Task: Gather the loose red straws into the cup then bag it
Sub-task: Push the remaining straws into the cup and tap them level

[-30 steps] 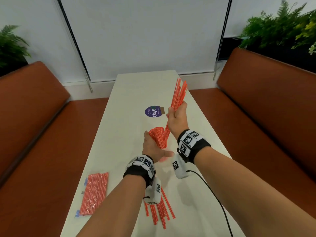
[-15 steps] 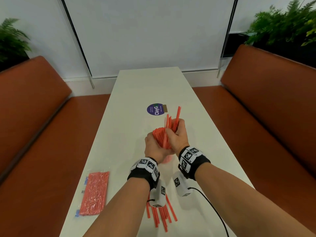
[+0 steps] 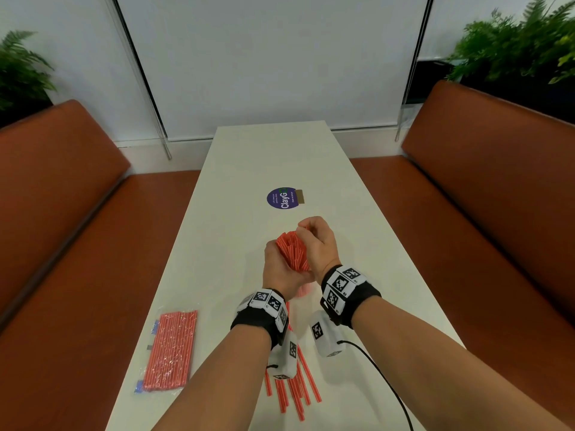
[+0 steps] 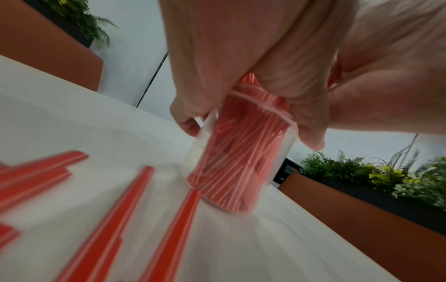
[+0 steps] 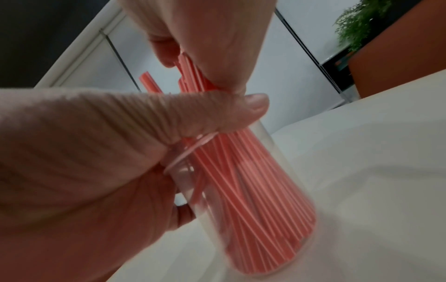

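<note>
A clear plastic cup [image 4: 286, 152] stands on the white table [image 3: 249, 169], packed with red straws [image 3: 291, 250]. My left hand [image 3: 278, 272] grips the cup at its rim, thumb and fingers curled round it [image 5: 135, 133]. My right hand [image 3: 315, 244] is just above the cup, its fingers closed round the tops of a bunch of straws [image 5: 193, 76] that stand in the cup [image 5: 277, 152]. Several loose red straws [image 3: 295, 387] lie on the table under my wrists, close to the cup's base [image 4: 108, 219].
A clear bag filled with red straws [image 3: 171, 349] lies at the table's near left edge. A purple round sticker [image 3: 281, 198] marks the table beyond the cup. Orange benches [image 3: 497, 188] flank the table. A black cable [image 3: 382, 377] trails from my right wrist.
My right hand has come down with its bunch of straws, which stood high above the cup a second ago. The bunch now sits among the other straws in the cup.
</note>
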Tool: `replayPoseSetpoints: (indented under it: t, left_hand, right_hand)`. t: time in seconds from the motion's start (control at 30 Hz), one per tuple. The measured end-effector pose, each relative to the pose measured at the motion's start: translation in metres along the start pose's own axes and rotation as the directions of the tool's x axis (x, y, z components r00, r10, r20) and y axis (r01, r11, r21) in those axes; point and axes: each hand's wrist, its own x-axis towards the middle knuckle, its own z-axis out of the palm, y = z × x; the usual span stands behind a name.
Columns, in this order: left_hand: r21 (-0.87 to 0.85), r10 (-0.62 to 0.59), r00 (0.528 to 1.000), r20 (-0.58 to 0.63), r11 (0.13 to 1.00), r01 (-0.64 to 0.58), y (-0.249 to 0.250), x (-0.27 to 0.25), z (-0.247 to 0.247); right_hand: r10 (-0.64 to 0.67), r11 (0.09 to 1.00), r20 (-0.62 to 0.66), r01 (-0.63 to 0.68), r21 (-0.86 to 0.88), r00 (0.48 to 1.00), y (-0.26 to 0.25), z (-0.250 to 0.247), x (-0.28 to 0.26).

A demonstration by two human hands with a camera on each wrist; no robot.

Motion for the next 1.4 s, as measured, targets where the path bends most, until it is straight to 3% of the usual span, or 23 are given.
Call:
replayPoseSetpoints:
  t: [0.1, 0.17, 0.23, 0.37, 0.5, 0.57, 0.63, 0.7, 0.73, 0.8, 0.87, 0.97, 1.03, 1.17, 1.3, 1.4]
  left_hand:
    - [-0.025, -0.001, 1.000, 0.004, 1.000, 0.001, 0.001, -0.002, 0.000]
    - [-0.016, -0.001, 1.000, 0.002, 1.000, 0.001, 0.002, -0.004, 0.000]
    - [0.015, -0.004, 1.000, 0.006, 1.000, 0.004, 0.003, -0.005, -0.001]
    - [0.041, -0.022, 1.000, 0.022, 0.999, 0.021, 0.008, -0.007, -0.002]
    - [0.097, -0.015, 0.997, 0.075, 0.995, 0.008, 0.015, -0.007, 0.000]
    - [0.201, 0.043, 0.992, 0.117, 0.977, -0.066, 0.019, -0.010, 0.003]
    - [0.267, 0.076, 0.992, 0.098, 0.959, -0.100, 0.020, -0.013, 0.004]
    - [0.176, 0.036, 0.996, 0.083, 0.983, -0.050, 0.018, -0.015, 0.002]
    - [0.137, 0.019, 0.996, 0.087, 0.990, -0.031, 0.017, -0.015, 0.001]
    - [0.092, -0.022, 0.994, 0.104, 0.996, 0.012, 0.015, -0.015, -0.001]
    - [0.076, -0.032, 0.993, 0.112, 0.997, 0.023, 0.015, -0.015, -0.002]
    - [0.071, -0.028, 0.995, 0.100, 0.997, 0.021, 0.014, -0.014, -0.004]
    - [0.052, -0.032, 0.994, 0.105, 0.998, 0.026, 0.013, -0.014, -0.006]
    - [0.068, -0.037, 0.992, 0.117, 0.997, 0.029, 0.017, -0.017, -0.009]
    - [0.111, -0.046, 0.985, 0.168, 0.993, 0.027, 0.018, -0.017, -0.009]
    - [0.153, -0.083, 0.974, 0.209, 0.987, 0.051, 0.017, -0.015, -0.009]
  right_hand:
    - [-0.199, 0.974, -0.038, 0.194, -0.116, 0.979, -0.002, -0.007, 0.005]
    - [-0.262, 0.936, -0.007, 0.252, -0.245, 0.965, 0.001, -0.011, 0.010]
    - [-0.225, 0.917, 0.052, 0.230, -0.327, 0.973, 0.007, -0.015, 0.015]
    - [-0.072, 0.936, 0.191, 0.132, -0.327, 0.979, 0.008, -0.014, 0.007]
    - [-0.111, 0.887, 0.323, 0.241, -0.394, 0.940, 0.000, -0.009, 0.001]
    - [-0.175, 0.832, 0.420, 0.362, -0.421, 0.890, 0.002, -0.009, 0.000]
    - [-0.194, 0.713, 0.530, 0.490, -0.501, 0.825, 0.008, -0.009, 0.003]
    - [-0.165, 0.584, 0.581, 0.554, -0.593, 0.797, 0.010, -0.008, 0.010]
    - [-0.145, 0.555, 0.567, 0.541, -0.632, 0.811, 0.009, -0.009, 0.015]
    - [-0.139, 0.571, 0.467, 0.456, -0.683, 0.873, 0.004, -0.011, 0.022]
    - [-0.174, 0.675, 0.329, 0.355, -0.647, 0.928, 0.003, -0.017, 0.024]
    - [-0.214, 0.812, 0.246, 0.312, -0.493, 0.945, 0.005, -0.030, 0.015]
    - [-0.247, 0.800, 0.344, 0.391, -0.456, 0.906, 0.014, -0.044, 0.006]
    - [-0.233, 0.633, 0.574, 0.571, -0.523, 0.785, 0.038, -0.061, -0.005]
    - [-0.156, 0.560, 0.611, 0.579, -0.592, 0.776, 0.028, -0.041, 0.006]
    - [-0.123, 0.427, 0.679, 0.656, -0.622, 0.724, 0.018, -0.024, 0.017]
